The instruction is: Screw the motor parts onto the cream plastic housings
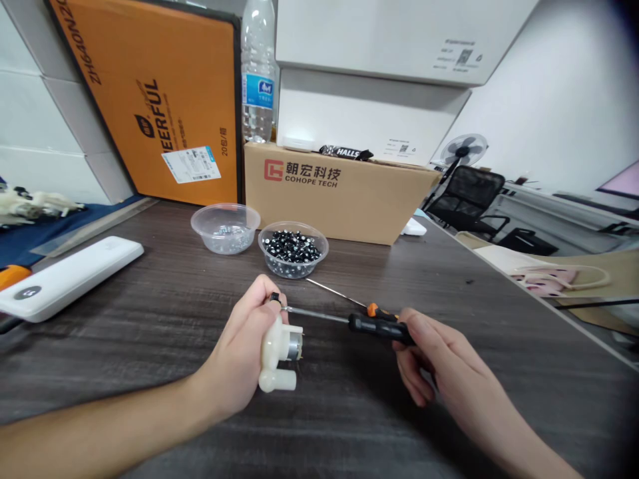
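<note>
My left hand [244, 342] is closed around a cream plastic motor housing [272, 349], whose silver motor end and short spout face right. Between its thumb and forefinger sits a small black part [275, 297]. My right hand [434, 352] grips the black handle of a screwdriver [377, 326]. The screwdriver's shaft points left and its tip meets or nearly meets the black part; exact contact is too small to tell. Behind it on the table lies a second screwdriver [339, 293] with an orange and black handle, partly hidden by the first.
Two clear plastic bowls stand ahead: one bowl [200, 223] with small silvery pieces, the other bowl [323, 249] with many black parts. A white power bank [74, 276] lies left. Behind are a brown carton [319, 206], an orange box [200, 86] and a water bottle [258, 60].
</note>
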`<state>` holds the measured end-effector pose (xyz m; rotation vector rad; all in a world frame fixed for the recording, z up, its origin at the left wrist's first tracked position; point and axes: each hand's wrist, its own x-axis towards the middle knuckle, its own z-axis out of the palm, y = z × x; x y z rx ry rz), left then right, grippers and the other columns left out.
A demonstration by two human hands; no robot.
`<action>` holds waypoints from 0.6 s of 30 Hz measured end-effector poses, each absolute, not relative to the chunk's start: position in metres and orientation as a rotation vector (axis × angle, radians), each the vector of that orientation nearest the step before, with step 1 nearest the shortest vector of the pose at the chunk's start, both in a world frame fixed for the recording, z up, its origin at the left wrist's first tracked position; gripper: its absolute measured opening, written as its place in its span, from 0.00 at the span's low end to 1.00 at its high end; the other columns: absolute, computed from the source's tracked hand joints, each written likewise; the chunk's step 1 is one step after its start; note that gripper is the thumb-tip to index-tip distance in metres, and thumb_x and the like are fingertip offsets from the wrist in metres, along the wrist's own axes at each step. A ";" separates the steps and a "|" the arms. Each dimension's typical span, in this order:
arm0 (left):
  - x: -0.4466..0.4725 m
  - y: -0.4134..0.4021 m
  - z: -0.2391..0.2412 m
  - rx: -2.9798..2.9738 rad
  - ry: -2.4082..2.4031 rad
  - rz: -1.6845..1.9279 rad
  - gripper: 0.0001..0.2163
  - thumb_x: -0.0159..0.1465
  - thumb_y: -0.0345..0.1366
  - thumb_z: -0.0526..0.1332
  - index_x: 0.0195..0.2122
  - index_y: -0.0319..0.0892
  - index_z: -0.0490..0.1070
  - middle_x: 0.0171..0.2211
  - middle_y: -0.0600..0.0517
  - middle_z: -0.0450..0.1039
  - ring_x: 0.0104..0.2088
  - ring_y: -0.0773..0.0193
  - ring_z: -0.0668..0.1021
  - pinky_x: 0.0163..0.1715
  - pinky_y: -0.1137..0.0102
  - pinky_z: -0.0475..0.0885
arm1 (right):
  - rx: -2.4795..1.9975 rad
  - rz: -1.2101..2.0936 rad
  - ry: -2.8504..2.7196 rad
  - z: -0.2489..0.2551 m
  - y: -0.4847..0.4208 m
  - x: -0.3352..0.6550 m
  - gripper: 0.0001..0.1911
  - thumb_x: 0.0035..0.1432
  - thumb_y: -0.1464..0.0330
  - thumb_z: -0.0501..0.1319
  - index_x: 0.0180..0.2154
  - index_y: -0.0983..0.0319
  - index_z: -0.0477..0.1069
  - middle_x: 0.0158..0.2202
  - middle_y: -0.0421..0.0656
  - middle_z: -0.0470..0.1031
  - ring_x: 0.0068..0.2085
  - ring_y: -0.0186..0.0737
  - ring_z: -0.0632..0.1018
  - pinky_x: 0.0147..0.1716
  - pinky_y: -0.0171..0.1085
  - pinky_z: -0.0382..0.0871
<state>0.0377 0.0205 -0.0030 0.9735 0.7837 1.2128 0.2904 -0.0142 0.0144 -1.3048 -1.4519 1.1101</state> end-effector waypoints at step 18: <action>0.037 0.022 -0.004 1.014 0.802 1.204 0.07 0.68 0.36 0.55 0.32 0.45 0.61 0.28 0.59 0.66 0.23 0.72 0.65 0.22 0.79 0.66 | -1.298 1.114 -1.388 0.018 -0.017 0.290 0.20 0.71 0.48 0.56 0.33 0.56 0.65 0.23 0.35 0.70 0.22 0.34 0.67 0.22 0.32 0.64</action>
